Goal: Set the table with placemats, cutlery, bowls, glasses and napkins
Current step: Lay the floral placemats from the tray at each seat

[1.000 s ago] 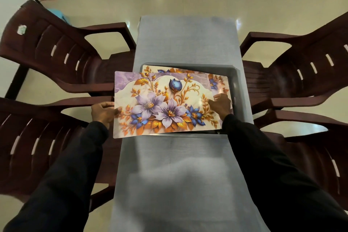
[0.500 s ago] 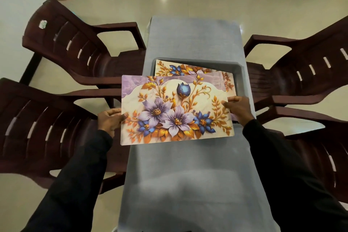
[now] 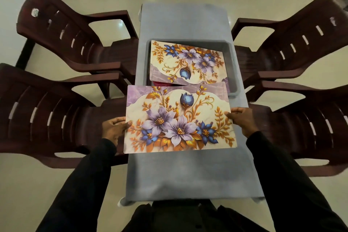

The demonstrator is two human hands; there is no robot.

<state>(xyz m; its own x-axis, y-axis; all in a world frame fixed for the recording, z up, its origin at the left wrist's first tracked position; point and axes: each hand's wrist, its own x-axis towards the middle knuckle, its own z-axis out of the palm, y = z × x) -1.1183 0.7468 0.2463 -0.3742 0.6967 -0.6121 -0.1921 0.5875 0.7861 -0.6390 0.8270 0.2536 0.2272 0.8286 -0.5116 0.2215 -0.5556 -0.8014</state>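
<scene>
A floral placemat (image 3: 178,118) with purple and blue flowers hangs just above the near half of the grey-clothed table (image 3: 188,175). My left hand (image 3: 114,128) pinches its left edge and my right hand (image 3: 242,120) pinches its right edge. A second floral placemat (image 3: 188,62) lies across the top of a grey tub (image 3: 234,73) in the middle of the table. Something dark red (image 3: 159,83) shows under that mat; the tub's other contents are hidden.
Dark brown plastic armchairs stand on both sides: two on the left (image 3: 62,43) (image 3: 47,118) and two on the right (image 3: 291,47) (image 3: 310,124). The far end of the table (image 3: 184,20) carries only the cloth. A glossy tiled floor surrounds everything.
Both hands have drawn the held placemat off the tub toward me. The second placemat in the tub is now almost fully uncovered.
</scene>
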